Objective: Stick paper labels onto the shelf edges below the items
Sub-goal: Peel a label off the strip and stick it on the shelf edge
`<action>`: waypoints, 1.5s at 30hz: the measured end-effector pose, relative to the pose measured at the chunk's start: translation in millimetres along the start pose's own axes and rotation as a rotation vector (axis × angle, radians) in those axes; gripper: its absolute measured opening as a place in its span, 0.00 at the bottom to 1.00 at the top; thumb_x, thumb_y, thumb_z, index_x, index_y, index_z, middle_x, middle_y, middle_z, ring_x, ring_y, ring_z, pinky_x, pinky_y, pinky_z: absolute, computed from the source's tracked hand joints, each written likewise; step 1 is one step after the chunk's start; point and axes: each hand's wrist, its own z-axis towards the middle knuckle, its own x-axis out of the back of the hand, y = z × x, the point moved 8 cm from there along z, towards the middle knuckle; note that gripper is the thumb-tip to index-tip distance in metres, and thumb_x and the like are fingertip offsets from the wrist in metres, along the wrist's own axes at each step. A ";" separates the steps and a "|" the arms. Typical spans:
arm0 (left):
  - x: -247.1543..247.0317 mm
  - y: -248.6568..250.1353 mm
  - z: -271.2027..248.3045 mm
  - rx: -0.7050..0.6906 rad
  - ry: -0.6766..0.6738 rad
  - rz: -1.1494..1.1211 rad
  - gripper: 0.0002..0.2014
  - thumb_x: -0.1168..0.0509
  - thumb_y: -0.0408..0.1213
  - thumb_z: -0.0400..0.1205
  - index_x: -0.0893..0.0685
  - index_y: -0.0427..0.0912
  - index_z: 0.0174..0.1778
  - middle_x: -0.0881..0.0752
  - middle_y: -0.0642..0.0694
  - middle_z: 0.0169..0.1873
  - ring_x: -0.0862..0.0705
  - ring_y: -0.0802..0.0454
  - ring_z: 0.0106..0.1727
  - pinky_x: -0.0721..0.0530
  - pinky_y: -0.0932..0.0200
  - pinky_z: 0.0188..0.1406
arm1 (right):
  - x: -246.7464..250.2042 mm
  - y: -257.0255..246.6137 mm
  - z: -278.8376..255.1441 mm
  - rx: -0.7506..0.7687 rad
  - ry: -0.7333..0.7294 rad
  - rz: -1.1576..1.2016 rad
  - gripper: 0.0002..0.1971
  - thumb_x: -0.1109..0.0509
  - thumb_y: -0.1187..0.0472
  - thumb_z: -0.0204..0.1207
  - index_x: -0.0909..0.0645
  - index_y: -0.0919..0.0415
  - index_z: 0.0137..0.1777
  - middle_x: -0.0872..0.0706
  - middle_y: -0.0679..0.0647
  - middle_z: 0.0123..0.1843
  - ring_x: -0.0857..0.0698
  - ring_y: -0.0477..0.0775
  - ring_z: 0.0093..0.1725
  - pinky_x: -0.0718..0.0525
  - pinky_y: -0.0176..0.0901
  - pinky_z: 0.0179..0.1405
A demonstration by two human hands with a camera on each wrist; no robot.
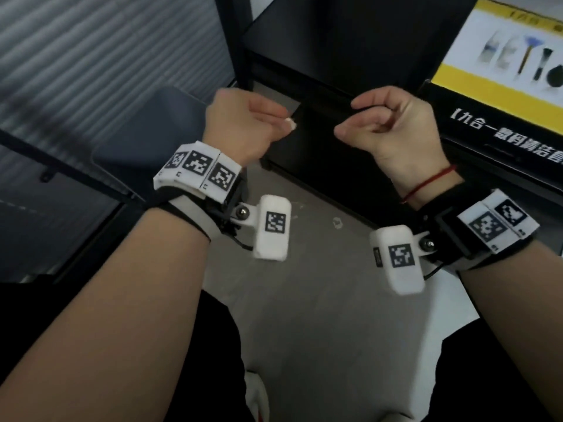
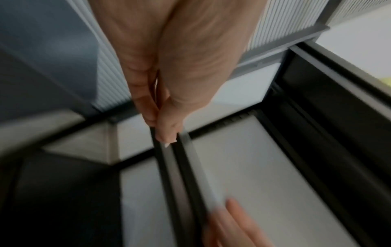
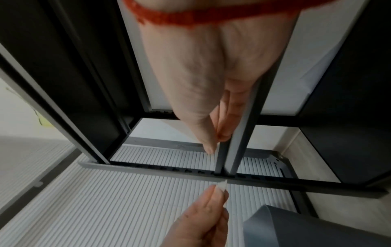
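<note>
In the head view my left hand point(image 1: 283, 120) is raised in front of the black shelf edge point(image 1: 323, 97) and pinches a small white paper label point(image 1: 291, 122) between thumb and fingertip. The same label point(image 3: 221, 185) shows in the right wrist view, and as a white sliver point(image 2: 166, 144) under the thumb in the left wrist view. My right hand point(image 1: 350, 117) is a short way to the right at the same height, with its fingers curled and nothing visible in it. On the shelf at the right stands a black box with a yellow and white print of brushes point(image 1: 502, 56).
Black shelf uprights point(image 1: 243, 41) frame the bay. A ribbed grey wall panel point(image 1: 91, 56) and a dark grey rounded object point(image 1: 146, 132) lie to the left. Small white paper scraps point(image 1: 336, 222) lie on the grey floor point(image 1: 304, 300) below the hands.
</note>
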 end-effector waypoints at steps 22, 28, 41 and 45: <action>112.9 -125.9 57.5 0.475 0.349 0.533 0.26 0.17 0.42 0.71 0.15 0.32 0.59 0.13 0.33 0.62 0.11 0.36 0.61 0.11 0.47 0.57 | -79.3 31.6 -3.3 -0.101 -0.166 -0.144 0.13 0.22 0.69 0.75 0.18 0.60 0.56 0.10 0.52 0.34 0.11 0.48 0.33 0.13 0.36 0.35; 91.4 -103.1 61.0 0.400 0.319 0.582 0.15 0.33 0.31 0.83 0.14 0.35 0.65 0.16 0.32 0.67 0.15 0.33 0.67 0.16 0.47 0.60 | -57.4 30.9 -2.4 -0.128 -0.128 -0.142 0.12 0.23 0.69 0.76 0.18 0.62 0.58 0.09 0.58 0.38 0.11 0.46 0.32 0.14 0.34 0.33; -11.7 11.1 31.7 0.136 -0.039 0.230 0.12 0.33 0.33 0.75 0.06 0.48 0.47 0.06 0.42 0.50 0.08 0.42 0.55 0.10 0.47 0.60 | -21.3 19.5 5.6 -0.438 -0.019 -0.120 0.08 0.27 0.68 0.78 0.18 0.59 0.54 0.11 0.58 0.44 0.14 0.46 0.31 0.15 0.35 0.31; -18.4 82.1 4.2 0.107 -0.131 0.213 0.08 0.33 0.39 0.70 0.10 0.55 0.31 0.05 0.43 0.46 0.08 0.41 0.54 0.10 0.48 0.62 | 1.0 -35.9 3.9 -0.538 0.062 -0.077 0.06 0.27 0.67 0.77 0.17 0.56 0.50 0.11 0.58 0.45 0.14 0.48 0.31 0.15 0.34 0.29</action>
